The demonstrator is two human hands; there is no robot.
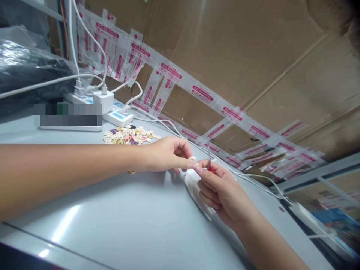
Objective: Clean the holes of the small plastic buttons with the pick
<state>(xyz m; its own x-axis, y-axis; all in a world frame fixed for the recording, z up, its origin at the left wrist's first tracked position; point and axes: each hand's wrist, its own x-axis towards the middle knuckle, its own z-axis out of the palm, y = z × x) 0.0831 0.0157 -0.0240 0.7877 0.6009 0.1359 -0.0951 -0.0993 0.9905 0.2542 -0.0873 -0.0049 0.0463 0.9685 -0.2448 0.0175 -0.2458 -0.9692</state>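
The grey table (118,221) lay bare in front of both hands, so there was wide free room near the front edge. Behind the left hand (165,154), a pile of small beads (128,135) and a power strip (112,114) with white cables (168,129) blocked the way. The cardboard wall (253,63) closed the far side.

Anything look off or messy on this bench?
Nothing damaged. The small coloured beads lie in a loose heap on the table by the power strip, uncontained. Left hand pinches one white bead; right hand holds a red-handled tool.
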